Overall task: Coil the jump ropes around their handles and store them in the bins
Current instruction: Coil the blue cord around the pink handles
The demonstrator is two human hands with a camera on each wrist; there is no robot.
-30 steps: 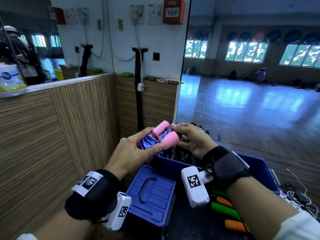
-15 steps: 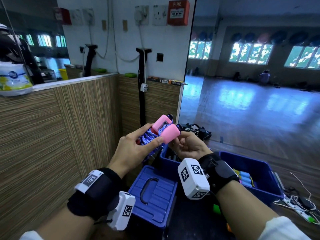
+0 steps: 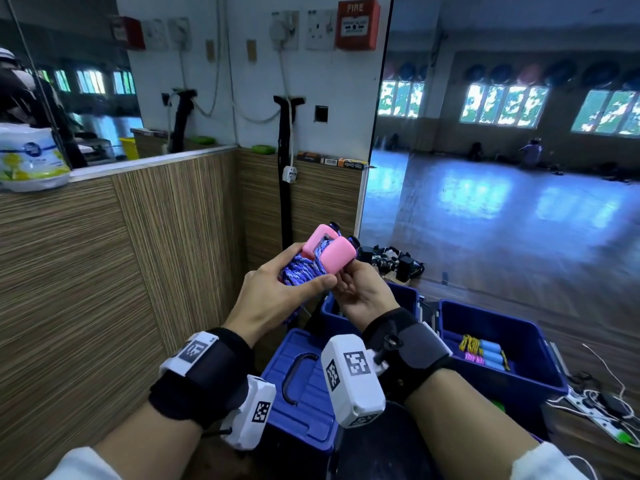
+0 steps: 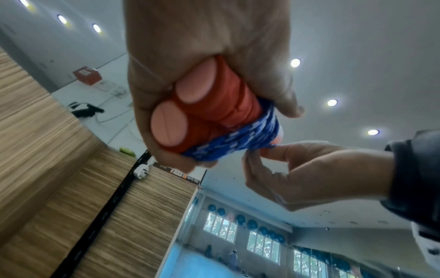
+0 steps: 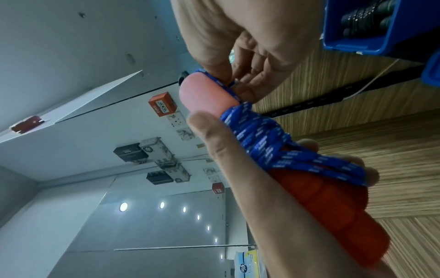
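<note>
Left hand (image 3: 277, 299) gripping paired jump rope handles (image 3: 329, 251) wrapped in blue rope (image 3: 301, 271), long axis tilted up and away, right hand (image 3: 363, 292) pinching the rope at pink ends.

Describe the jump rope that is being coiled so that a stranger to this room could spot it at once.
Find the wood-panelled corner below the red fire alarm, then look down to the two hands held above the blue bins. The left hand grips the jump rope, and the right hand pinches its cord. It alone has pink-capped handles bound side by side with blue-and-white cord; the bundle in the right bin is yellow and light blue.
</note>
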